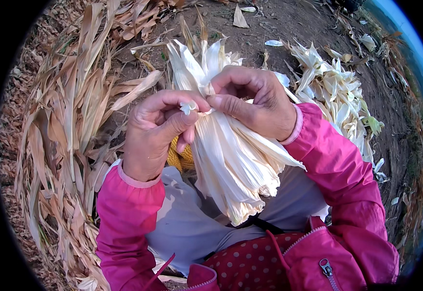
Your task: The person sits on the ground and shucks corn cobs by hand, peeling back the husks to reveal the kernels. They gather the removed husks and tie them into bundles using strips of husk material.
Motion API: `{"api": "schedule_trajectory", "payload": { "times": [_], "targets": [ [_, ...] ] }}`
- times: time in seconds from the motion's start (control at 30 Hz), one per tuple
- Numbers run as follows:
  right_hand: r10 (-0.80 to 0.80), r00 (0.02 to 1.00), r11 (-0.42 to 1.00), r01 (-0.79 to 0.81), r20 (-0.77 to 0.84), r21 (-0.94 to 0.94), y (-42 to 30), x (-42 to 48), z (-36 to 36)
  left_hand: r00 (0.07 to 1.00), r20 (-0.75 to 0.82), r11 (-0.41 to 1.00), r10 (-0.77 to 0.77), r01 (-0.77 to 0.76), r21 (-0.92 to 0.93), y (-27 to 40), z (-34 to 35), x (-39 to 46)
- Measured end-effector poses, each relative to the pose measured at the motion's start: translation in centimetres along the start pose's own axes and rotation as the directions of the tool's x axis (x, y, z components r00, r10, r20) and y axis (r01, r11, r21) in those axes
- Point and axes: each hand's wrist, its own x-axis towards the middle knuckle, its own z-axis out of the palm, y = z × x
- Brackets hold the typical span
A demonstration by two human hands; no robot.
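A bundle of pale dried corn husks [233,156] lies across my lap, its wide ends towards me and its tips pointing away. Around its middle runs a narrow twisted strip of husk [206,112]. Between thumb and forefinger, my left hand [162,125] pinches one end of that strip, with a curled tip poking up. My right hand [253,100] has thumb and forefinger together on the strip at the bundle's middle. Yellow corn cobs [180,154] show below my left fingers, partly hidden by the hand and the husks.
Long brown dry corn leaves [65,120] are heaped along my left side. To the right lies a pile of pale husks [342,96]. Bare soil [284,29] with scattered husk pieces stretches ahead. My legs in light grey trousers [186,222] are under the bundle.
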Motion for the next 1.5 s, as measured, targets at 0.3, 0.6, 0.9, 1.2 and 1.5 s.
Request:
{"api": "schedule_trajectory", "payload": {
  "times": [0.3,0.6,0.9,1.2,1.5],
  "targets": [
    [-0.525,0.846,0.791,0.525,0.094,-0.315,0.2,0.5,0.8,0.985,-0.122,0.983,-0.122,0.103,-0.15,-0.4,-0.2,-0.2],
    [-0.537,0.844,0.743,0.473,0.001,-0.473,-0.2,1.0,1.1,0.989,-0.098,0.961,0.107,-0.077,0.267,-1.5,0.7,-0.3],
    [-0.421,0.896,0.846,0.334,-0.138,-0.416,0.5,0.6,1.9,0.973,-0.146,0.914,0.178,-0.109,0.39,-1.5,1.4,0.2],
    [-0.297,0.952,0.901,0.253,-0.077,-0.352,0.5,1.0,1.7,0.981,-0.187,0.946,0.057,0.007,0.325,-1.2,0.3,0.5],
    [-0.435,0.9,0.716,0.37,0.035,-0.592,0.6,0.9,0.7,0.989,-0.146,0.947,0.008,0.039,0.32,-0.8,0.0,0.6]
  ]
}}
